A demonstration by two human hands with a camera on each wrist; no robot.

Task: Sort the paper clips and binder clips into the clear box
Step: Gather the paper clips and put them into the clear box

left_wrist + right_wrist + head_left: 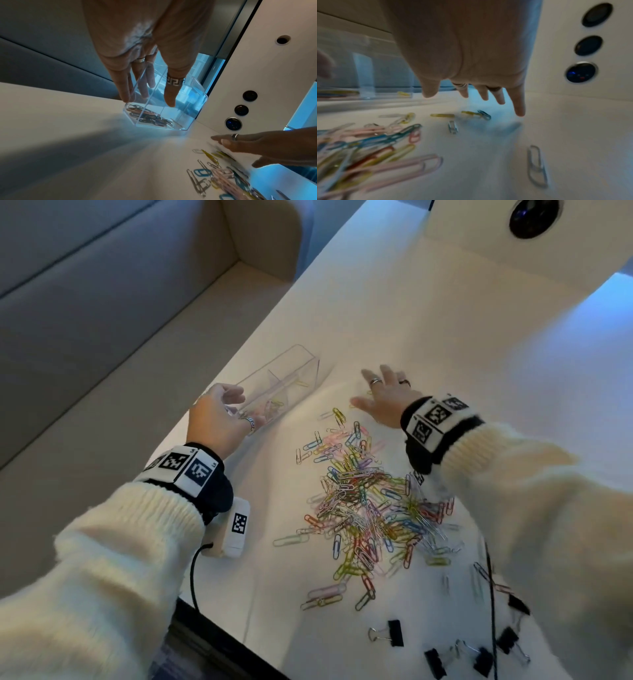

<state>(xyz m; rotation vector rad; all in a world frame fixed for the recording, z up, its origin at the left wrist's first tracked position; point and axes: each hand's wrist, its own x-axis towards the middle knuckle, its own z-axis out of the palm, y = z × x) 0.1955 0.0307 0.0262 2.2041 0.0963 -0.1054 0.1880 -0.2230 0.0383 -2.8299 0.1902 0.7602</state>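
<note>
in the head view, a clear box (274,385) with an inner divider is being seen lying near the left edge of a white table (445,320). a few coloured paper clips (270,407) are lying in the box's near compartment, and one yellow clip in the far one. the left hand (219,416) is being held over the near end of the box with fingers loosely curved, and nothing is being gripped. just right of the box, the right hand (383,395) is being spread flat and low over the table, fingers apart, nothing held. a big loose heap of paper clips (366,505) is lying to the right of the box and nearer the person, and black binder clips (394,633) are lying beyond the heap, well apart from the box, at the table's near edge.

in the left wrist view, the left hand (145,60) is being shown with straight fingers (169,97) reaching down around the wall of the clear box (192,108); whether they are touching it cannot be told. dark-looking clips (149,117) are lying on the box floor. the right hand (257,144) is being held open right of the box.

in the right wrist view, which is blurred, the right hand (471,54) is being shown open above scattered paper clips (441,115), with the box (364,81) at its left.
</note>
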